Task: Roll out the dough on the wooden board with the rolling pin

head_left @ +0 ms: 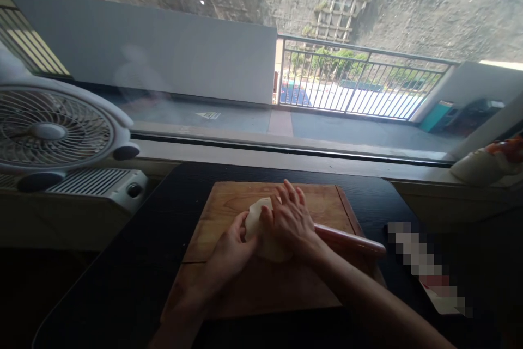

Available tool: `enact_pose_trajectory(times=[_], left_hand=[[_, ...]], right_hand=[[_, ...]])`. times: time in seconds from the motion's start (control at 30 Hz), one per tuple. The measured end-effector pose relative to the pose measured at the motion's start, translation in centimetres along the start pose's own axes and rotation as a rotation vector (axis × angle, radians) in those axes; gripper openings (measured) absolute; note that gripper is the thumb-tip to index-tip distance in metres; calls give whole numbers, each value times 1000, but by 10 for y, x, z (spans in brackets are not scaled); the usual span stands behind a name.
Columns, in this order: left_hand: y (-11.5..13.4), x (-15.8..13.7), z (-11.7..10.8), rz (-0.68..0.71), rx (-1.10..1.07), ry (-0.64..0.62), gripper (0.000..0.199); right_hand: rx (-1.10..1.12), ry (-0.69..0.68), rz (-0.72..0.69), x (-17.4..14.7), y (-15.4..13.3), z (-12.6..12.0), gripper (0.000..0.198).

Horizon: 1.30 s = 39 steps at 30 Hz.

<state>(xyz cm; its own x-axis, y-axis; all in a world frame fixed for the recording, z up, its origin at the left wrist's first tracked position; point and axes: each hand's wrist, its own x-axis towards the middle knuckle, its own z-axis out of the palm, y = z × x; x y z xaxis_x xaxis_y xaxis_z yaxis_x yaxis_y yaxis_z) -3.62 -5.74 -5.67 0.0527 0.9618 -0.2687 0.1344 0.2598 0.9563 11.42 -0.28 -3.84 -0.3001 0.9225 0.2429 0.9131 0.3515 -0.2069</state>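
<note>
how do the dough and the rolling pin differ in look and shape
The dough is pale cream, while the rolling pin is reddish brown. The dough is a broad, flattened piece; the rolling pin is a long, slim rod. The dough looks matte, whereas the rolling pin has a glossy highlight. Both are partly hidden by the right hand.

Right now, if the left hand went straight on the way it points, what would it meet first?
The pale dough, which the left hand seems to touch; beyond it, probably the right hand, though depth is hard to judge.
</note>
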Motion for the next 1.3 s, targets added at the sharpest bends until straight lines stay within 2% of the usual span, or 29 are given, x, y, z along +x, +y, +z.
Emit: enact_pose_trajectory(times=[0.13,0.2,0.27,0.4,0.47,0.57,0.63,0.73,0.83,0.9,1.0,1.07,1.13,1.23,1.3], left_hand=[[4,0,1,-48,36,-15,64],[3,1,0,-47,41,-23,64],[1,1,-1,-35,28,-26,62],[0,1,1,5,17,12,58],[3,0,2,-2,56,15,59],[9,-1,-1,-23,123,-37,65],[12,-3,-7,27,139,-98,63],[11,-4,-19,113,95,-199,52],[7,-5,-23,104,51,-146,47],[5,-4,-21,67,66,-97,47],[3,-2,-20,11,97,-124,48],[1,0,-21,-6,111,-145,50],[-3,2,-23,-15,105,-158,51],[-4,2,-23,12,43,-150,49],[0,0,-21,23,26,-139,46]], right_hand=[[-17,-55,183,43,21,-2,42],[-22,-42,232,53,25,-2,41],[-3,-15,188,40,17,-1,40],[35,67,-7,-3,-9,4,39],[28,88,9,0,-8,5,39],[3,72,140,30,11,3,38],[0,61,150,38,20,-1,37],[15,58,-12,10,14,-2,34],[0,84,-110,-18,3,0,33],[-4,83,-54,-10,2,3,31],[-3,35,140,33,13,8,32],[-9,-4,198,53,17,10,33],[12,-32,151,52,14,12,35],[44,-27,10,33,2,16,39],[36,-24,8,32,-2,19,40]])
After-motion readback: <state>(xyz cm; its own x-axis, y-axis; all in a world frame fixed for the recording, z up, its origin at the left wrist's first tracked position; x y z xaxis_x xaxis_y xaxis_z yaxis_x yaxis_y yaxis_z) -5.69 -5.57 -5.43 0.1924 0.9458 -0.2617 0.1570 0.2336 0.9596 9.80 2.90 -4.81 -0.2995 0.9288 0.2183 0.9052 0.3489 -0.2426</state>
